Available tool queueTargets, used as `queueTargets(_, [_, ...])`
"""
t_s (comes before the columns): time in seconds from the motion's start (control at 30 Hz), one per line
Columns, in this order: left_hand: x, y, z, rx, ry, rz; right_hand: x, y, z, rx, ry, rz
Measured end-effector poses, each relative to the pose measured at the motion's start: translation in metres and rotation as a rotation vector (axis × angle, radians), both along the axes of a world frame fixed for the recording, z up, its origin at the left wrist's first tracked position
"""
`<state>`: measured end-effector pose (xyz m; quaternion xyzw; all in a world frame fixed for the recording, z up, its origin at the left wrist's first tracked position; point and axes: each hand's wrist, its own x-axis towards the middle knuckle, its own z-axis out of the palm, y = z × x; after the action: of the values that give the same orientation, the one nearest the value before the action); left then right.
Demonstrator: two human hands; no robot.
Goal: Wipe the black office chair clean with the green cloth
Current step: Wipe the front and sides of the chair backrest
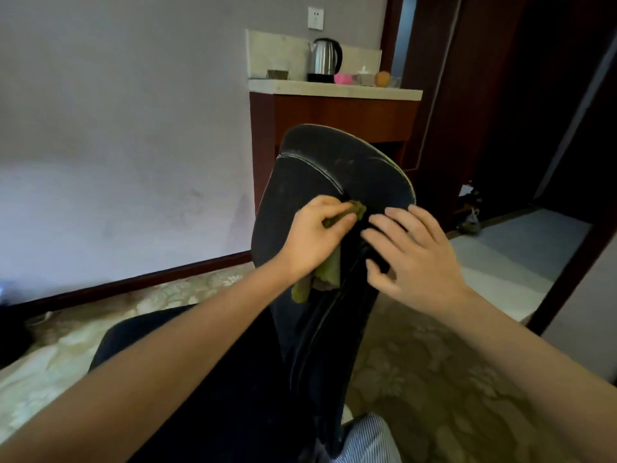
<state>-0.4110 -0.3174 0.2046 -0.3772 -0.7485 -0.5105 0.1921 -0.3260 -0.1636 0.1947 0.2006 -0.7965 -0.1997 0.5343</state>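
Head view: left hand [312, 240] fingers grip green cloth [329, 272] against chair [287, 202].

cloth [330, 270] on chair [300, 185] | left hand [314, 238] on cloth, right hand [417, 252] just right | kettle [324, 60] on counter [300, 85] behind

patterned carpet [417, 379] under black office chair [293, 182], counter [334, 88] bearing kettle [324, 60], pink bowl [344, 78]

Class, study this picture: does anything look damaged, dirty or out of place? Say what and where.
The chair has pale dusty smears near its top and a worn, light rim there. The wall beside it carries faint dark smudges low down. Nothing looks spilled.
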Motion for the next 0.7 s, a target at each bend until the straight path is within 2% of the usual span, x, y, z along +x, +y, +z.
queueTargets(0.13, [0.027, -0.007, -0.024, 0.064, 0.094, -0.160, -0.004, 0.006, -0.001, 0.009, -0.021, 0.036])
queueTargets(0.27, [0.012, -0.004, -0.028, 0.097, 0.175, -0.121, -0.004, 0.005, -0.002, 0.004, -0.033, 0.025])
queueTargets(0.47, [-0.020, 0.023, -0.029, 0.347, -0.224, 0.179, -0.009, 0.005, -0.006, 0.000, -0.058, -0.038])
queueTargets(0.63, [-0.001, 0.021, -0.072, 0.090, -0.388, 0.317, -0.014, 0.003, -0.013, -0.036, -0.102, -0.101])
queueTargets(0.7, [0.007, 0.019, -0.081, 0.137, -0.360, 0.301, -0.017, 0.001, -0.016, -0.025, -0.127, -0.136])
